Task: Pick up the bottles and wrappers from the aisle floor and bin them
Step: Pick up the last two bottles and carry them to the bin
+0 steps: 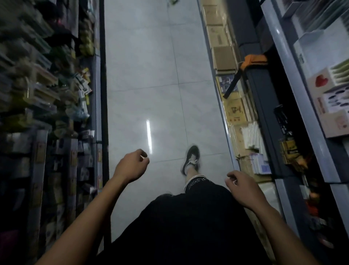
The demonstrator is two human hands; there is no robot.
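Black shorts (pixel 188 223) nearest. My left hand (pixel 132 164) and right hand (pixel 243 189), fingers loosely curled, each grip holding nothing. Dark shoe (pixel 191 158) on grey tiled aisle floor (pixel 143 66). Stocked shelves along both edges. Small greenish litter (pixel 172 1), blurred, at the floor's far end.

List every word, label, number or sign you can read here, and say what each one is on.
None can be read for certain.
Shorts hem band: white angular lettering, too stylised and small to read.
Yellow cartons on the right shelf: dark printed marks, blurred.
Box with a red heart: red print below the heart, too small.
Price tags on the left shelf edge: blurred.
Left shelf packages: motion-blurred.
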